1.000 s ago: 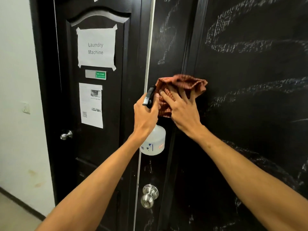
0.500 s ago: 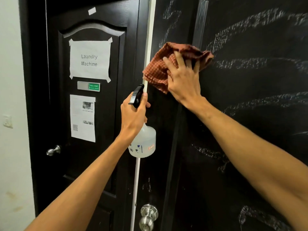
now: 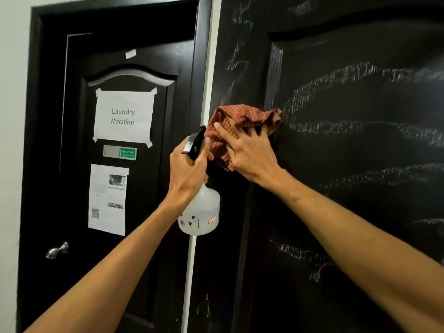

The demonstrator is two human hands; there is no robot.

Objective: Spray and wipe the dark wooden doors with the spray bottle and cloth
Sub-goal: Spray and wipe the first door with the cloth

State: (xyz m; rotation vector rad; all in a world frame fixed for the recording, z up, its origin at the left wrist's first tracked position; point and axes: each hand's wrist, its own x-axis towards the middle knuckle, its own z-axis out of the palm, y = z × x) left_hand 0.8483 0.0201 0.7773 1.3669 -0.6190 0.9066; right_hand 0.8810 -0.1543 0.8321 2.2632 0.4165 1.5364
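My right hand [image 3: 249, 152] presses a crumpled orange checked cloth [image 3: 237, 118] flat against the near dark wooden door [image 3: 348, 152], at the left edge of its raised panel. Pale wet streaks run across that door to the right of the cloth. My left hand [image 3: 187, 169] grips the neck of a translucent white spray bottle [image 3: 201, 212] with a black trigger head [image 3: 195, 143], held upright just left of the cloth, in front of the white strip between the doors.
A second dark door [image 3: 144, 56] stands at the left with a taped "Laundry Machine" sheet [image 3: 123, 116], a small green sign [image 3: 120, 152], a printed notice [image 3: 107, 200] and a silver lever handle [image 3: 57, 249]. White wall [image 3: 12, 116] borders it at the far left.
My right hand swept the cloth up the door, then back down and a little left. The bottle in my left hand stayed close beside it. My view tilted upward.
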